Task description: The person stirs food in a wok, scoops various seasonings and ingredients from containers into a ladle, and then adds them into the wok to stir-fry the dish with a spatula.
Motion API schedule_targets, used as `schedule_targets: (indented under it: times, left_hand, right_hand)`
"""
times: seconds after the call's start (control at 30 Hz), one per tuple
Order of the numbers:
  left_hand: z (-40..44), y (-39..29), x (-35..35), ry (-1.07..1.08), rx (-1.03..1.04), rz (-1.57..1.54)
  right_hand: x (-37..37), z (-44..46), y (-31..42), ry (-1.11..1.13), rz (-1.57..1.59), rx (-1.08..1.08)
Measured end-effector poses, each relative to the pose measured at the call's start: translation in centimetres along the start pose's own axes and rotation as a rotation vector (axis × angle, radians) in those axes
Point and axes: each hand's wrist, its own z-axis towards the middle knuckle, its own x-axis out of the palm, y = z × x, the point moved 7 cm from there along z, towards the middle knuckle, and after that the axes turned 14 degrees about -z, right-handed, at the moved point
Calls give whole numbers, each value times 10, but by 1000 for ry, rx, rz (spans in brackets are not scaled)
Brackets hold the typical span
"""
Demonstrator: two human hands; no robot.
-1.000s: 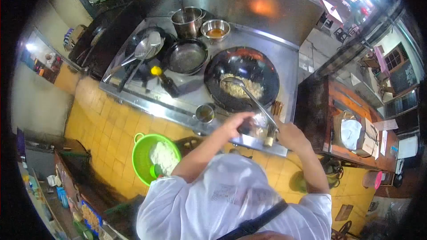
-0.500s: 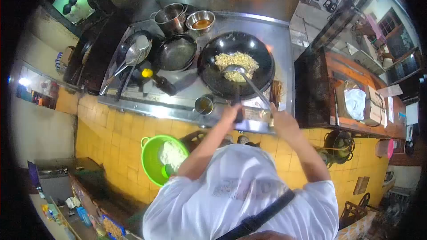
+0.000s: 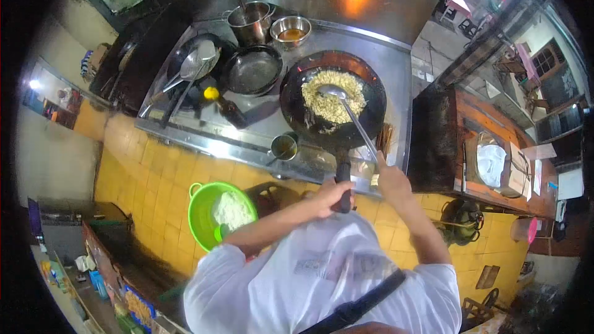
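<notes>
A large black wok [image 3: 297, 114] sits on the steel stove, with pale chopped food [image 3: 325, 106] spread over its middle. My left hand [image 3: 334, 198] is wrapped round the wok's black handle [image 3: 343, 170], near its end. In my right hand [image 3: 393, 180] is the handle of a long metal ladle [image 3: 357, 122], whose bowl rests in the food. To the right of the wok lies a bundle of thin brown sticks [image 3: 386, 140].
A black pan [image 3: 253, 71], a steel pot [image 3: 249, 25], a bowl of brown liquid [image 3: 291, 32], a bottle with a yellow cap [image 3: 211, 93] and a small metal cup [image 3: 284, 147] stand left of the wok. A green basket [image 3: 200, 219] holds white food.
My left hand has moved back toward my body with the wok handle in its grip. The food has spread wider in the wok. My right hand keeps hold of the ladle.
</notes>
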Motion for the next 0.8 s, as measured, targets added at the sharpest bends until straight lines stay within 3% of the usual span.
schedule_targets:
  times: [0.13,0.2,0.23,0.27,0.3,0.33,0.4,0.47,0.53,0.6,0.67,0.7,0.8]
  left_hand:
    - [43,-44,-22,4,-91,-1]
    - [59,-82,-30,-33,182,25]
    - [40,-66,-25,-157,84,-61]
    - [53,-50,-35,-76,203,22]
    - [13,-50,-14,-175,237,105]
    - [25,-21,-24,-50,129,69]
    - [3,1,-15,-35,-21,21]
    - [34,-5,-29,-69,-2,57]
    - [75,-33,-44,-20,242,82]
    - [138,-46,-88,12,492,173]
    - [139,-63,-88,-141,468,119]
    - [142,-65,-90,-139,484,98]
    - [151,-62,-95,-122,531,221]
  right_hand:
    - [-25,-14,1,12,54,-107]
    - [-11,-10,0,10,36,-127]
    - [12,1,-5,-47,-10,-60]
    - [18,12,-15,-115,-63,6]
    - [6,17,-22,-141,-75,6]
    - [-5,16,-31,-155,-48,52]
    - [-29,2,-42,-163,-25,87]
    - [-61,-23,-52,-176,245,78]
    - [-61,-26,-54,-173,305,48]
    - [-39,-6,-49,-312,490,-52]
    - [0,27,-28,36,791,108]
    - [78,62,-25,211,1045,193]
    - [80,90,-7,554,1415,266]
